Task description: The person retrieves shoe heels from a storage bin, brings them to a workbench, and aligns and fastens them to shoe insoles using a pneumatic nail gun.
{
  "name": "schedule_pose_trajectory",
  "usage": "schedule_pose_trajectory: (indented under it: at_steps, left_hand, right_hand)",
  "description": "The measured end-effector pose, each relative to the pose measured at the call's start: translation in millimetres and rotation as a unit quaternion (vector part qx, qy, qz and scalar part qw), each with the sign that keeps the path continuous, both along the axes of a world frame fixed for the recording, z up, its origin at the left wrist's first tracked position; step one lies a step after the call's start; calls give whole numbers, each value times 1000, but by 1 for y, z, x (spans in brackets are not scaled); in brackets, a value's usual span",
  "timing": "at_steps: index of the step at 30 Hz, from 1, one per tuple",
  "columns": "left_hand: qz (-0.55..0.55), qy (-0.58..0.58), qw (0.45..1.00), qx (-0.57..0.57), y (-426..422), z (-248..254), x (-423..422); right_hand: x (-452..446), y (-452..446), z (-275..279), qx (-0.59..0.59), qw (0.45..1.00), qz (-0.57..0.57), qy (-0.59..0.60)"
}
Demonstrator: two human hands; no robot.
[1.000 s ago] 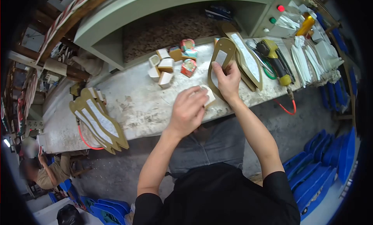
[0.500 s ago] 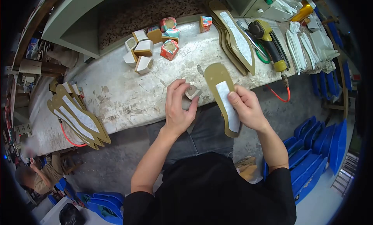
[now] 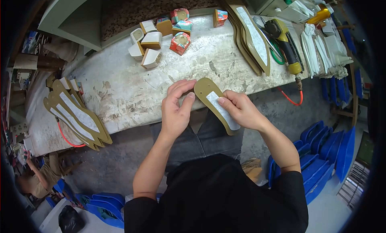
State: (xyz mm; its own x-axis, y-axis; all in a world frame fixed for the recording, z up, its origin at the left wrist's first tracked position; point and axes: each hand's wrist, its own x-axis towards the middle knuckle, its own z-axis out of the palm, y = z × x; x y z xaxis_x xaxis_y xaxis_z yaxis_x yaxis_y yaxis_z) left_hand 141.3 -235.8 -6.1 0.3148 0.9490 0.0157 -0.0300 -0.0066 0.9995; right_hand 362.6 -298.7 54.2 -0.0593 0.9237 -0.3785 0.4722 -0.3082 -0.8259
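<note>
My right hand (image 3: 243,112) grips an olive-brown shoe insole (image 3: 206,90) with a white strip along its middle, thumb on top and fingers underneath. The insole tilts over the front edge of the bench, rounded heel end up and left, with small holes in that end. My left hand (image 3: 177,106) is at this end, its thumb by the rim and its fingers curled behind it. The small shoe heel seen in that hand a moment ago is now hidden by the insole and fingers.
On the worn bench (image 3: 132,96) stand several white heels (image 3: 151,40) and patterned heels (image 3: 179,43). Insole stacks lie at right (image 3: 251,36) and left (image 3: 78,112). A yellow-black air tool (image 3: 283,44) with a red hose lies right. Blue bins (image 3: 317,164) stand on the floor; another person (image 3: 44,176) works far left.
My right hand has brought the insole left and down to my left hand. The heel in my left hand has gone out of sight behind it. The view has shifted slightly.
</note>
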Motion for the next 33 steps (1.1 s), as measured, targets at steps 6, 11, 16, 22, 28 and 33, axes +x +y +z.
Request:
schedule_pose_trajectory:
  at_steps: [6,11,16,22,28,33]
  left_hand:
    - [47,43,997,39,-5,4,10]
    - [85,131,980,120,-13,6,20]
    - [97,159,970,160,-8,8,23]
    - [78,139,986,52,1,17,15]
    - [63,123,990,4,8,18,14]
    - [64,122,990,7,8,16,16]
  right_hand:
    - [-6,5,8,-22,1000,-2,-21]
    - [-14,8,8,-23,999,-39,-12]
    - [-20,29,-9,91,988,-108,59]
    - [-21,40,-15,61,993,-73,71]
    - [-4,31,-14,109,987,-81,87]
    - [121,38,42,311,913,-254,-73]
